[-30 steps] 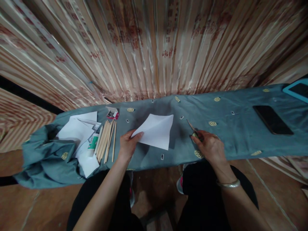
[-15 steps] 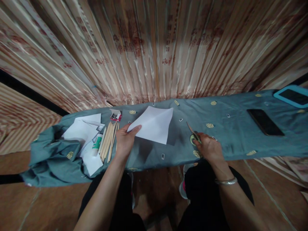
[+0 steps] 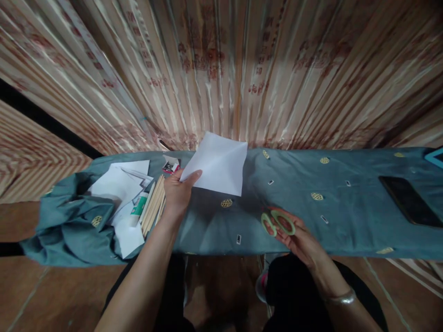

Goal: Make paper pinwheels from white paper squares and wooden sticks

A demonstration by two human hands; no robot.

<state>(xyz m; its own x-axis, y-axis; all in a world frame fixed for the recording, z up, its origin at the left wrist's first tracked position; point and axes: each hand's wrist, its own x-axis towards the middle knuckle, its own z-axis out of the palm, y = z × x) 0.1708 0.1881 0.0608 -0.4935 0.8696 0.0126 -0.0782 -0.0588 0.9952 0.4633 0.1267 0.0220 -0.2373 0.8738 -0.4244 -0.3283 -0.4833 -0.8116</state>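
Observation:
Between thumb and fingers, my left hand (image 3: 179, 192) pinches the lower left corner of a white sheet of paper (image 3: 221, 163). The sheet is raised above the cloth, and faint crease lines run across it. My right hand (image 3: 296, 237) holds a pair of scissors (image 3: 284, 222) with pale green handles. Its handle loops face up out of the palm, while the blades are hard to make out. To the left of my left hand lie several thin wooden sticks (image 3: 154, 203) and a white-and-green glue stick (image 3: 139, 208).
A teal patterned cloth (image 3: 207, 230) covers the narrow table. White paper pieces (image 3: 119, 186) lie at the left, beside bunched cloth. An open small box (image 3: 170, 164) stands behind the sticks. A dark phone (image 3: 410, 200) and a blue-framed object (image 3: 435, 157) are at the right. A pleated curtain (image 3: 221, 69) hangs behind.
The scissors have turned in my right hand, from blades pointing away to handle loops facing up. My left hand has lifted and tilted the paper a little. The camera view has shifted.

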